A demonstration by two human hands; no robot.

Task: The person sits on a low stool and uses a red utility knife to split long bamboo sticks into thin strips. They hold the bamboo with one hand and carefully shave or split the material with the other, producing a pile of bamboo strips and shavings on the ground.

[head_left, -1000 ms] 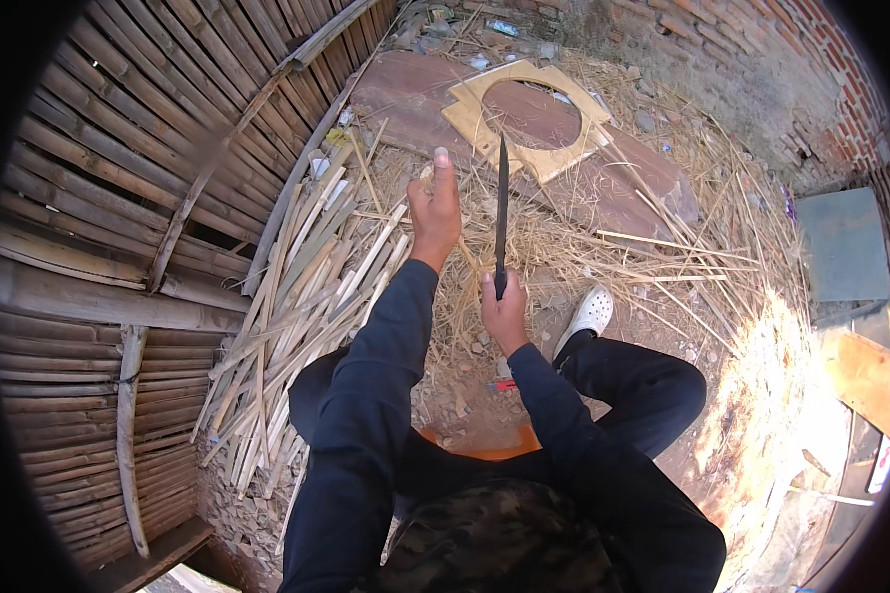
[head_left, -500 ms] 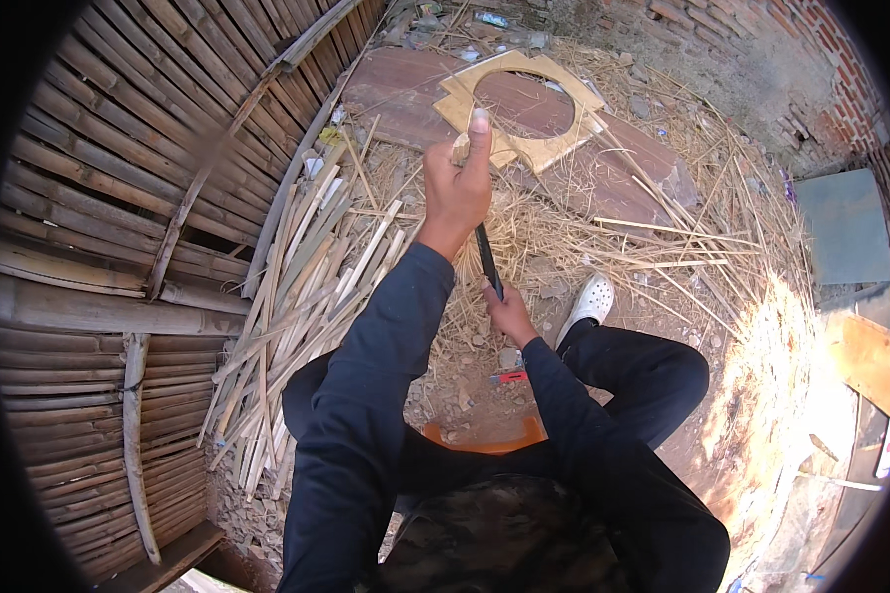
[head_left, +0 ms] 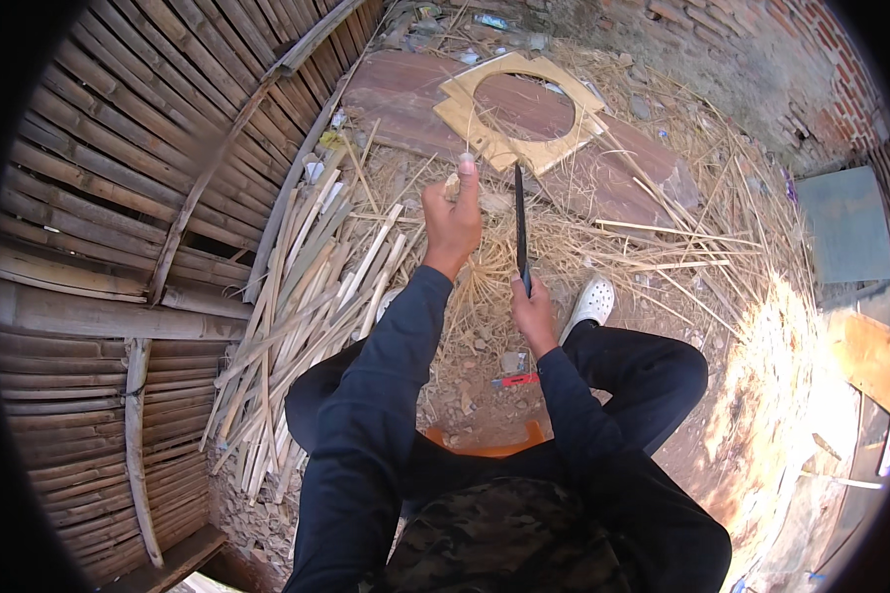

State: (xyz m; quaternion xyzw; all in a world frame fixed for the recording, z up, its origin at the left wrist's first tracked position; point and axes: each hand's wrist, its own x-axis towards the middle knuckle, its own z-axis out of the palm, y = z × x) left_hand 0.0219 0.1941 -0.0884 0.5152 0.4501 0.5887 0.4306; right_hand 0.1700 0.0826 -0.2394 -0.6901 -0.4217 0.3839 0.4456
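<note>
My left hand (head_left: 454,219) is raised in front of me, closed with the thumb up. Beside its thumb shows the pale end of what looks like a bamboo strip (head_left: 453,184); the rest of the strip is hard to make out. To the right and lower, my right hand (head_left: 534,314) is closed round the handle of a long knife (head_left: 521,222). Its narrow dark blade points away from me, apart from the left hand. Beyond the blade's tip lies a tan board with a round hole (head_left: 458,114).
A brown panel (head_left: 391,99) lies under the holed board. Split bamboo strips (head_left: 311,282) are heaped at the left beside a bamboo wall (head_left: 89,168). Straw-like shavings (head_left: 499,262) cover the ground ahead. A red tool (head_left: 517,380) lies between my legs, near my white clog (head_left: 593,301).
My right hand and the knife have moved up and to the right, so the blade now stands clear of the left hand. My left hand has dropped slightly towards me.
</note>
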